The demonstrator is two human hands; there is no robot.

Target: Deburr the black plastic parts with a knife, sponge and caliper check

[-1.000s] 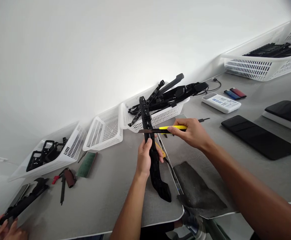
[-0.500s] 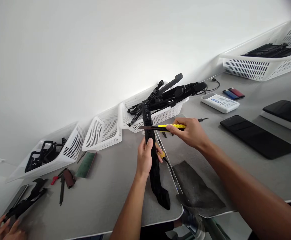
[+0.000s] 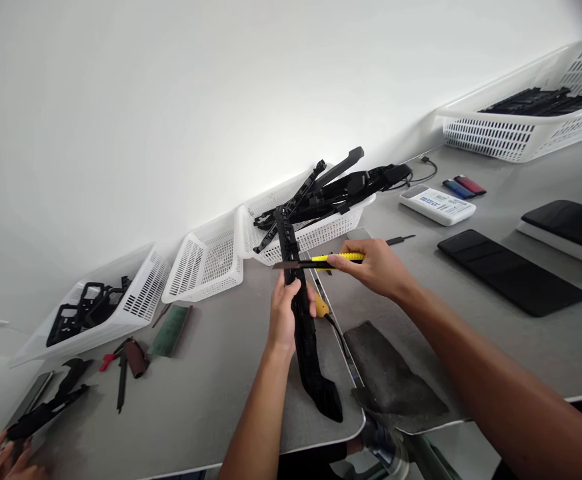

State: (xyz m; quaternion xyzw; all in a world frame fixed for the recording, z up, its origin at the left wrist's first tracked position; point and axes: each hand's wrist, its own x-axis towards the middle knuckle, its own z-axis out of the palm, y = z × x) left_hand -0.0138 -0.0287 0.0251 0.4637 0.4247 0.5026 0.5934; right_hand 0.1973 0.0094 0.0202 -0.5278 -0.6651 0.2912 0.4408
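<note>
Head view: left hand (image 3: 285, 313) clamped mid-length on black plastic strip (image 3: 303, 327), long axis upright; right hand (image 3: 378, 269) gripping yellow knife (image 3: 321, 261), blade crossing strip just above left hand.

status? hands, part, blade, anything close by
Left hand grips black part upright. Right hand holds yellow knife, blade against part. Full basket right behind; nothing blocking.
</note>
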